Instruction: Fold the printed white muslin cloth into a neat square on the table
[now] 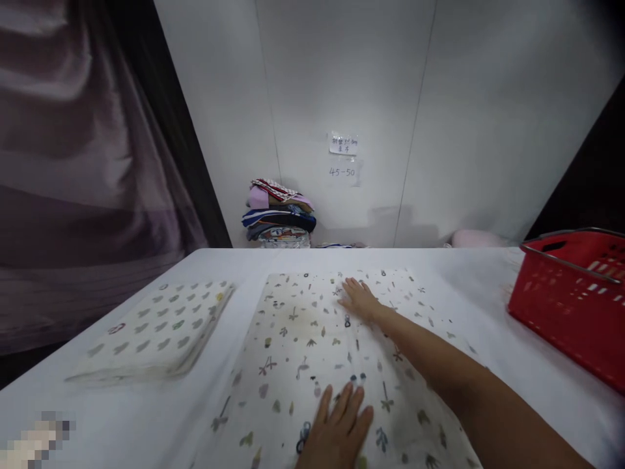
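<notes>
A white cloth (303,339) printed with small plants and shapes is spread over the white table in front of me. Toward its far edge, my right hand (360,301) lies flat on the fabric with the fingers apart. Nearer to me, my left hand (338,423) rests palm down on the same cloth, fingers stretched forward. Neither hand grips anything. To the left lies a folded cloth (161,326) with rows of grey-green leaf-like prints, its layers showing along the right side.
A red plastic basket (571,306) with a metal handle stands at the table's right. Behind the white table (234,260) rises a stack of folded clothes (280,215) by the wall. A pinkish curtain (78,163) hangs at left. Something pixelated (36,443) shows bottom left.
</notes>
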`<control>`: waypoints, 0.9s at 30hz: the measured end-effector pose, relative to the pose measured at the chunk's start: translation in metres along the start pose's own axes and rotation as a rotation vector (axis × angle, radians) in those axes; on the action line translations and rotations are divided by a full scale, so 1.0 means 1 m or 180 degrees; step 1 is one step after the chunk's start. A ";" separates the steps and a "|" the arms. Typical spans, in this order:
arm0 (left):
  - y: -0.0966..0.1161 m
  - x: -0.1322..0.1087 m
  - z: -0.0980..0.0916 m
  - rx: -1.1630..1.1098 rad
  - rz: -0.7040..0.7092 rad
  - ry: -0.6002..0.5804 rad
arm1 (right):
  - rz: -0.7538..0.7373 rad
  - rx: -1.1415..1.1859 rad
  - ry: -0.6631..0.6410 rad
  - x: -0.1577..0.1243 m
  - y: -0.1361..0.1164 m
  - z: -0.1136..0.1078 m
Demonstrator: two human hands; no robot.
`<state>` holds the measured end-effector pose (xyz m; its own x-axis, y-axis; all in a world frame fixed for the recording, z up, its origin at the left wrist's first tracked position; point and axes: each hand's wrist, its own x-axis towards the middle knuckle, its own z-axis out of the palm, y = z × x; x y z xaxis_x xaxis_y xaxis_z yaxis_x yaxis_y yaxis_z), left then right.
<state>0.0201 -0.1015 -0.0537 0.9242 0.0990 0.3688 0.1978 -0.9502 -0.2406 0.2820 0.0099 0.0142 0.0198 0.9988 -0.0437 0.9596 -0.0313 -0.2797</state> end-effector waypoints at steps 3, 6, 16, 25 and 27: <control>0.003 -0.003 0.012 0.0691 0.0019 0.0511 | 0.0017 -0.0011 -0.0100 0.030 0.015 0.002; 0.008 -0.002 0.023 0.0938 -0.0038 0.0755 | 0.0206 -0.0070 -0.0256 0.045 0.026 0.008; 0.026 0.001 0.049 0.0788 -0.0585 0.1116 | 0.0256 -0.0249 -0.0177 0.080 0.014 0.026; 0.026 -0.001 0.043 0.0523 -0.0577 0.0907 | 0.0395 -0.0298 -0.0056 0.066 0.026 0.014; 0.029 -0.002 0.043 0.0436 -0.0692 0.0875 | 0.0510 -0.0387 0.0109 0.050 0.042 0.012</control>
<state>0.0380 -0.1161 -0.1000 0.7372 0.1935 0.6473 0.4390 -0.8655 -0.2412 0.3202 0.0585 -0.0114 0.1825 0.9822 -0.0451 0.9702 -0.1873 -0.1539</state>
